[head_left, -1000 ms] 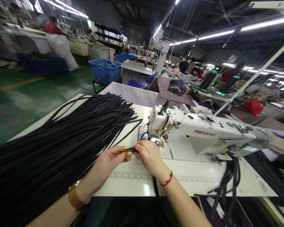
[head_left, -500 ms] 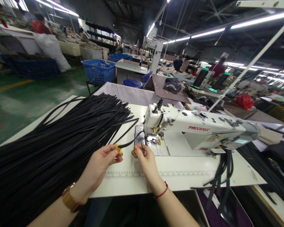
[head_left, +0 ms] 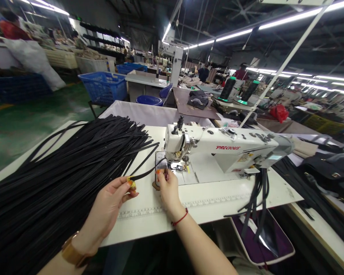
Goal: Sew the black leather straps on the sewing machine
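Note:
My left hand [head_left: 110,198], with yellow tape around a fingertip, pinches the end of a narrow black strap [head_left: 145,174]. From there the strap curves up to the presser foot area of a white sewing machine [head_left: 218,149]. Just in front of the needle area, my right hand [head_left: 169,191] is closed around a small pointed metal tool that looks like thread snips [head_left: 166,172]. Its lower part is hidden by the fingers. To the left of my left hand lies a large heap of black straps [head_left: 74,168].
A printed ruler [head_left: 143,212] runs along the front of the white table [head_left: 132,231]. More black straps [head_left: 262,194] hang at the machine's right end above a purple padded seat [head_left: 278,238]. Behind stand a blue basket [head_left: 103,88] and thread cones [head_left: 227,88].
The camera view has turned right, so everything sits further left in the picture. My left hand still pinches the strap, and the snips in my right hand are near the needle area.

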Demonstrator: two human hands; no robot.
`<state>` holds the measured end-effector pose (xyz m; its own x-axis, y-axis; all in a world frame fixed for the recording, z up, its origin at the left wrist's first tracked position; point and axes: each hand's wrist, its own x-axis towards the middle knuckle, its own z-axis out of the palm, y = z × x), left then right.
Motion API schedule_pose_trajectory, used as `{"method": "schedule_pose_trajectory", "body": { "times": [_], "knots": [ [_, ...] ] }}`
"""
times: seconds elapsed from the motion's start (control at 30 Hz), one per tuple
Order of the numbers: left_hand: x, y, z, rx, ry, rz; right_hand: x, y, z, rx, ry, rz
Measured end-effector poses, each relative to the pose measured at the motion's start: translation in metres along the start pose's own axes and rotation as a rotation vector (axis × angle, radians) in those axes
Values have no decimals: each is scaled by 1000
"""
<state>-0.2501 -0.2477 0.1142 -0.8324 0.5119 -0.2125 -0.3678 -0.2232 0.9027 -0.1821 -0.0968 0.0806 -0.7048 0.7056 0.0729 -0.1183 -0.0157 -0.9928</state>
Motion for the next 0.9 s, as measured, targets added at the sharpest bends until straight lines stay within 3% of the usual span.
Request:
{"method": "schedule_pose_trajectory", "body": {
  "times": [0.17, 0.27, 0.3, 0.37, 0.43, 0.47, 0.53, 0.6, 0.67, 0.8, 0.9],
  "knots": [
    [1, -2, -2, 48, 4, 91, -11, -17, -13, -299, 126, -363],
    [-3, -2, -1, 232, -21, 188, -25, -32, -14, -251, 100, -431],
    [-5, -2, -1, 306, -31, 225, -32, -39, -15, -217, 48, -430],
    [-9, -2, 0, 416, -55, 289, -50, -51, -16, -156, -187, -370],
    [-12, -3, 1, 451, -94, 319, -66, -58, -21, -146, -473, -220],
    [-12, -5, 2, 449, -114, 322, -72, -59, -25, -161, -541, -136],
    [-13, -7, 3, 442, -146, 309, -75, -53, -33, -188, -441, -17],
    [-14, -9, 5, 460, -169, 307, -69, -42, -39, -175, -199, 2],
    [-15, -9, 8, 522, -199, 341, -57, -32, -40, -145, -86, -13],
    [-20, -11, 16, 608, -265, 420, -34, -23, -31, -114, -149, 38],
    [-20, -15, 18, 528, -300, 336, -29, -24, -24, -3, -176, 176]
  ]
}}
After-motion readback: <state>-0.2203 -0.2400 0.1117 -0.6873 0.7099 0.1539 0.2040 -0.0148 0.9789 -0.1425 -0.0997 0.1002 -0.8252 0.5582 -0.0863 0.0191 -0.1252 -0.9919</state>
